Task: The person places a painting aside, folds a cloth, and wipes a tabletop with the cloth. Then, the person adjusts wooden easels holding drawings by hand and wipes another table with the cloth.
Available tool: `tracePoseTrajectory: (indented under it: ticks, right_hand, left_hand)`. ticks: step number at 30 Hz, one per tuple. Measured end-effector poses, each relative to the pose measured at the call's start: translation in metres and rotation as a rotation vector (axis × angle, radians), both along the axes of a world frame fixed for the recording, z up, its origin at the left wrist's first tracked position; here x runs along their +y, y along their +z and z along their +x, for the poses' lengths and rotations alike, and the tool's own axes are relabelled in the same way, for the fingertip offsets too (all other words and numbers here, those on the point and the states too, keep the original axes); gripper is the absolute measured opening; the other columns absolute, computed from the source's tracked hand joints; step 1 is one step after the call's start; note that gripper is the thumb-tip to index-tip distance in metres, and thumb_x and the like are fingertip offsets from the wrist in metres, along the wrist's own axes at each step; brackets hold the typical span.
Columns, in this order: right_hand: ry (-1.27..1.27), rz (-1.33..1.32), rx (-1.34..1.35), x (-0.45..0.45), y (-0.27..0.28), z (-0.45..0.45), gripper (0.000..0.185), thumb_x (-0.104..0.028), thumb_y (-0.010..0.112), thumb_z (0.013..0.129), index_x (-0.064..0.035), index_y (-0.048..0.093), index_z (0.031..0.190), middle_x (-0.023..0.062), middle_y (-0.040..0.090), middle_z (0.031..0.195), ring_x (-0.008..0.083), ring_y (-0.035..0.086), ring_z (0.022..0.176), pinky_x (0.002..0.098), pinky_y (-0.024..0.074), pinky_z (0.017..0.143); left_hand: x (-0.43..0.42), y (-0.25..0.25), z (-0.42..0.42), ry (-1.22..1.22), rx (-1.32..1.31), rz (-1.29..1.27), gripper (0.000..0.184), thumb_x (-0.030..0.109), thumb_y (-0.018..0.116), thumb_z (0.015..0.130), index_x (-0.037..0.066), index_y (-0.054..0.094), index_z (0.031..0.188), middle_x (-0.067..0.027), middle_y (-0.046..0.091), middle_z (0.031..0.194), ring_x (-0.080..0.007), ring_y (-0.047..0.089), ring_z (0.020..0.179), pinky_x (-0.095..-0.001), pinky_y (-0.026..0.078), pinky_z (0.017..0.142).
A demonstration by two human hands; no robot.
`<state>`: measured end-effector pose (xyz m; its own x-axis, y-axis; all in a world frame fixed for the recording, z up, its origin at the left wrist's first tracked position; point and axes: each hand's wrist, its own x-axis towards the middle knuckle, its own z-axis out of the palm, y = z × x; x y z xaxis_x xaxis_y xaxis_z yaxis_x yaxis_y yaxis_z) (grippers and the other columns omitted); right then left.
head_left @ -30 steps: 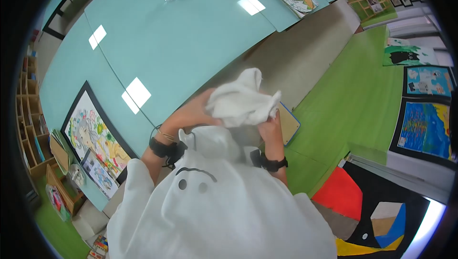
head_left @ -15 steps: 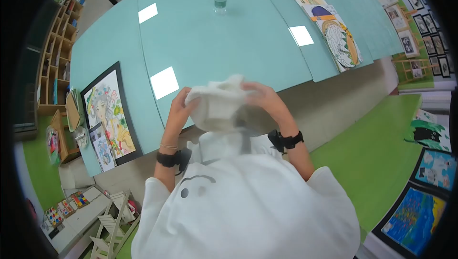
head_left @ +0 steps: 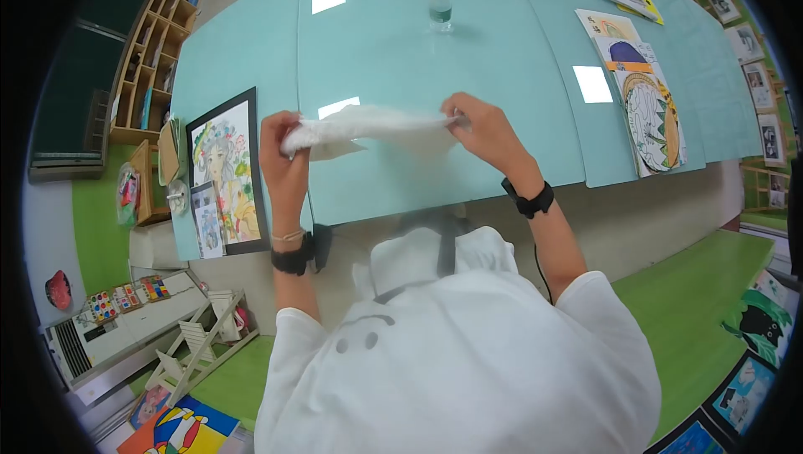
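A white cloth [head_left: 368, 124] is stretched sideways between my two hands, above the near side of the pale blue-green table [head_left: 401, 69]. My left hand [head_left: 283, 146] is closed around its left end. The other end is pinched between the thumb and fingers of my right hand [head_left: 488, 130]. Its lower right part is blurred, and a loose corner hangs near the left end. Beyond the cloth, a clear plastic bottle [head_left: 440, 9] with a green label stands upright on the table.
To the left, a black-framed drawing [head_left: 258, 178] lies on the table, with a smaller picture [head_left: 207, 221] overlapping it. Stacked artworks [head_left: 648, 111] lie on the right. Past the table's near edge are a green bench [head_left: 669, 295] and a small wooden easel [head_left: 201, 341].
The bunched cloth has been spread out wide and moved away from my chest over the table. My hands are farther apart. The view has shifted left.
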<state>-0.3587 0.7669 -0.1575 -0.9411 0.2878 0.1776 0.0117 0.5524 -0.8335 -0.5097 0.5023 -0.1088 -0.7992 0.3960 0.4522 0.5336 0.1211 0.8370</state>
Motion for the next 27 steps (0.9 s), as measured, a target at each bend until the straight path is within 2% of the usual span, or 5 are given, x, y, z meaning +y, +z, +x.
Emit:
tracePoseTrajectory:
  ticks: [7,14,19,22,27]
  right_hand:
    - [0.123,-0.109,-0.232,-0.030,-0.117,0.039,0.033,-0.005,0.055,0.082,-0.0075,0.061,0.114,0.0139,0.064,0.101,0.0328,0.060,0.094,0.0390,0.0483,0.083]
    - [0.184,0.173,-0.334,-0.056,-0.300,0.090,0.020,-0.007,0.064,0.079,-0.0035,0.067,0.099,0.0128,0.064,0.089,0.0316,0.059,0.086,0.0365,0.0492,0.078]
    - [-0.077,0.216,-0.142,0.004,-0.208,0.003,0.013,-0.011,0.059,0.085,-0.0039,0.067,0.092,0.0122,0.066,0.092,0.0316,0.061,0.088,0.0393,0.0492,0.074]
    - [-0.192,0.176,0.154,0.034,-0.108,-0.067,0.013,-0.007,0.064,0.082,-0.0037,0.067,0.094,0.0107,0.065,0.089,0.0280,0.062,0.084,0.0356,0.0493,0.070]
    - [-0.312,0.286,0.480,0.041,0.009,-0.109,0.018,0.002,0.064,0.077,-0.0043,0.068,0.094,0.0108,0.064,0.088,0.0274,0.062,0.083,0.0350,0.0502,0.072]
  left_hand:
    - [-0.076,-0.114,0.001,-0.330,-0.253,-0.683,0.030,-0.012,0.057,0.071,0.000,0.062,0.098,-0.0158,0.065,0.090,-0.0319,0.062,0.082,-0.0361,0.050,0.074]
    - [-0.140,-0.272,-0.008,-0.315,-0.207,-0.797,0.024,-0.003,0.067,0.074,-0.003,0.062,0.097,-0.0162,0.065,0.079,-0.0261,0.062,0.072,-0.0343,0.049,0.069]
    - [-0.102,-0.212,-0.100,-0.155,-0.119,-0.893,0.023,0.006,0.066,0.078,0.000,0.069,0.100,-0.0155,0.068,0.077,-0.0255,0.065,0.069,-0.0341,0.050,0.063]
    - [-0.058,-0.116,-0.154,-0.034,-0.183,-0.479,0.020,0.008,0.065,0.082,-0.001,0.070,0.099,-0.0118,0.069,0.071,-0.0183,0.066,0.065,-0.0304,0.049,0.056]
    - [-0.034,-0.033,-0.182,-0.059,-0.084,-0.168,0.017,0.004,0.062,0.089,-0.004,0.066,0.104,-0.0070,0.070,0.089,-0.0114,0.066,0.083,-0.0239,0.052,0.073]
